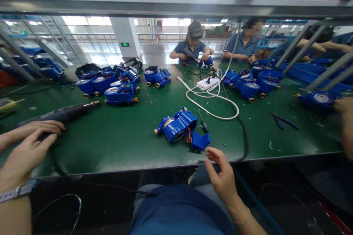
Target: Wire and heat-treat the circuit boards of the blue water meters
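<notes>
At the left edge, my left hand [23,154], with a watch strap on its wrist, closes round the dark handle of a heat gun [67,113]. Another person's hand [35,129] lies over the same tool, just behind mine. My right hand [222,172] is held at the front edge of the table, thumb and fingers apart, with nothing in it. Just beyond its fingertips lies a blue water meter [180,125] with brass ends, its small blue cover [200,141] hanging out on coloured wires. A thin screwdriver [203,123] rests beside the meter.
More blue meters stand at the left [120,94] and right [249,87] of the green table [116,143]. A white power strip [208,82] with looped cable lies mid-table, pliers [284,120] to its right. Co-workers sit opposite; a metal shelf beam [176,6] crosses above.
</notes>
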Demonstrator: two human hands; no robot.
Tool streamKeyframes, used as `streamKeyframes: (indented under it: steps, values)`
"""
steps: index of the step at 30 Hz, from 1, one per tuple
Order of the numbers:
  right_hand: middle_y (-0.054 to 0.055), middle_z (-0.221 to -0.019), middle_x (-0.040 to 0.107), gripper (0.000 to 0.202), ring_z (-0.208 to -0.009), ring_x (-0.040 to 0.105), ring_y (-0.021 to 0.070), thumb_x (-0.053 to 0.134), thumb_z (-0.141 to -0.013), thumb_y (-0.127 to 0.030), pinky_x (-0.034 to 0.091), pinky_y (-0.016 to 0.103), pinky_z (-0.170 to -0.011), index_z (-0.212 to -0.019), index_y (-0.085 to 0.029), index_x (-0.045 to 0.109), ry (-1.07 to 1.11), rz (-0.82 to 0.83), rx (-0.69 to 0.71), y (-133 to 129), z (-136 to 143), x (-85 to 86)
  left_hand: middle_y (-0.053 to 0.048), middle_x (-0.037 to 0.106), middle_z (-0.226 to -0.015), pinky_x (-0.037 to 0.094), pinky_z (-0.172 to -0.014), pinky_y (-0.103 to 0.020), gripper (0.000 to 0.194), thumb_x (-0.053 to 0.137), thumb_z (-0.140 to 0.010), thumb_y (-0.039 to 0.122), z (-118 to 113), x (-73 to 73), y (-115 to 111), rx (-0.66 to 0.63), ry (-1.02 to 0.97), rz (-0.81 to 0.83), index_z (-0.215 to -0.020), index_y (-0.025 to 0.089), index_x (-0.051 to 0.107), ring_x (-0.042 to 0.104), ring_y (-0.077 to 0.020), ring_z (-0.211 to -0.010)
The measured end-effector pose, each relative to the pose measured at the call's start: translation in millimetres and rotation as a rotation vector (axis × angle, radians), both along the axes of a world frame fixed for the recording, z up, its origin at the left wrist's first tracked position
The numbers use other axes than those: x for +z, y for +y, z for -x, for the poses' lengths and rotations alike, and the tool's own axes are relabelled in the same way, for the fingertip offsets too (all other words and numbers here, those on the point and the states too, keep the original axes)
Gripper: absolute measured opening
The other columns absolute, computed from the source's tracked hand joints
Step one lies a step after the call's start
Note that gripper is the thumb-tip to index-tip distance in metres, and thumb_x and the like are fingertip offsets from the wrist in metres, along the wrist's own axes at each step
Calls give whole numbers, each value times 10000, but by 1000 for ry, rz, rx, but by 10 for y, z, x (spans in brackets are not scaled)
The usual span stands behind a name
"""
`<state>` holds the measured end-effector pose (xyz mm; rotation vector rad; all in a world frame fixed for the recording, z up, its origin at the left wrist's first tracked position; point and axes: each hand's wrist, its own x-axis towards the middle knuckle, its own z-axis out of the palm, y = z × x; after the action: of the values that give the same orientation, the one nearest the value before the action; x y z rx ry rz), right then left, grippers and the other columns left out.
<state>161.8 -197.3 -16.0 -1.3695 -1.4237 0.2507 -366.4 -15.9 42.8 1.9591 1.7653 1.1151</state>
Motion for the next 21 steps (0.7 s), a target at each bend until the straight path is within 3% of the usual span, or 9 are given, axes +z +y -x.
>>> streamKeyframes:
  steps: [1, 2, 3, 5, 7, 10, 14, 18, 21]
  values:
    - [106, -1205, 581, 363, -1010, 612, 227, 581, -936, -257, 541, 395, -859, -1292, -232, 514, 14, 31, -58, 14, -90, -51, 0, 676, -1212, 399, -973, -743, 587, 514, -835, 675, -267, 87, -67, 116, 46, 93, -1295, 311, 536, 549, -464, -1209]
    - [123, -1275, 540, 449, -1053, 596, 242, 600, -924, -286, 532, 421, -890, -1349, -227, 466, 15, 64, -88, 44, -162, -93, -9, 590, -1366, 391, -1026, -701, 665, 500, -844, 679, -589, 178, -128, 142, 46, 140, -1391, 305, 448, 496, -460, -1277]
    - [137, -1338, 496, 533, -1103, 574, 259, 615, -913, -309, 513, 453, -934, -1400, -223, 416, 4, 92, -94, 86, -217, -125, -21, 495, -1473, 368, -1083, -653, 717, 465, -863, 677, -949, 262, -176, 88, 30, 118, -1453, 280, 371, 451, -441, -1329]
    - [156, -1409, 436, 649, -1172, 537, 283, 627, -900, -333, 467, 495, -1001, -1466, -214, 333, -32, 121, -71, 195, -289, -165, -51, 419, -1533, 297, -1167, -572, 746, 454, -876, 661, -1697, 364, -223, -156, 138, 55, -1467, 217, 356, 396, -385, -1389]
    - [158, -1431, 422, 713, -1179, 535, 290, 627, -893, -338, 457, 500, -1014, -1501, -212, 278, -43, 152, -42, 307, -324, -186, -129, 396, -1542, 308, -1169, -530, 785, 460, -876, 653, -2355, 361, -204, -416, 261, 42, -1471, 155, 341, 376, -341, -1414]
    - [142, -1445, 432, 784, -1192, 533, 294, 632, -875, -323, 452, 496, -1022, -1532, -223, 216, -12, 233, -13, 429, -338, -221, -176, 384, -1540, 320, -1157, -510, 805, 532, -866, 602, -3013, 236, -90, -636, 414, 35, -1496, 153, 307, 359, -333, -1426]
    - [122, -1440, 461, 820, -1258, 498, 303, 642, -838, -278, 412, 501, -1059, -1536, -235, 214, 29, 304, -4, 498, -324, -284, -187, 337, -1561, 351, -1128, -496, 856, 603, -837, 541, -3381, 105, 77, -711, 463, 92, -1523, 170, 248, 373, -336, -1417]
    - [94, -1393, 521, 820, -1190, 549, 311, 657, -784, -220, 442, 497, -1012, -1515, -267, 289, -10, 344, -12, 523, -301, -280, -192, 347, -1555, 338, -1130, -511, 905, 642, -798, 499, -3481, 111, 182, -715, 443, 147, -1530, 160, 231, 387, -353, -1403]
    - [86, -1367, 535, 777, -1227, 522, 304, 660, -764, -210, 417, 480, -1046, -1478, -257, 357, 41, 340, 2, 521, -275, -210, -183, 474, -1469, 393, -1079, -515, 889, 601, -826, 502, -3479, 138, 236, -655, 339, 257, -1545, 184, 186, 514, -352, -1294]
